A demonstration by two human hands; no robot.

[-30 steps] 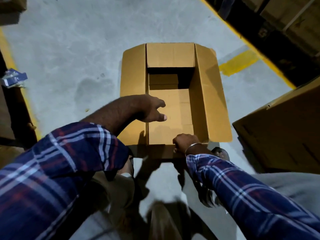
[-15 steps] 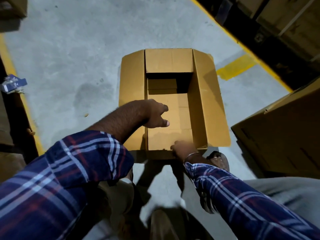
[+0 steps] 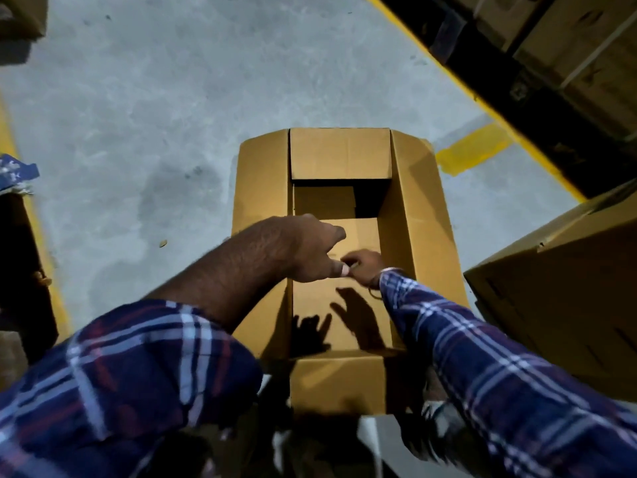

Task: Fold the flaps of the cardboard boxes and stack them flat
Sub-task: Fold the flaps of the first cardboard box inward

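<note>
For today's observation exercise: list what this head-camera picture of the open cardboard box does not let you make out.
- Head view: whether the right hand grips anything; the left hand overlaps its fingers.
- Far inside corner of the open box: in deep shadow.
- Second box: cut off by the right edge.
- Blue item: cut off by the left edge, unidentifiable.

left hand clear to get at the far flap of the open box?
Probably yes. The left hand hovers over the open cardboard box, and nothing lies between it and the far flap; the right hand sits beside it, not ahead.
</note>
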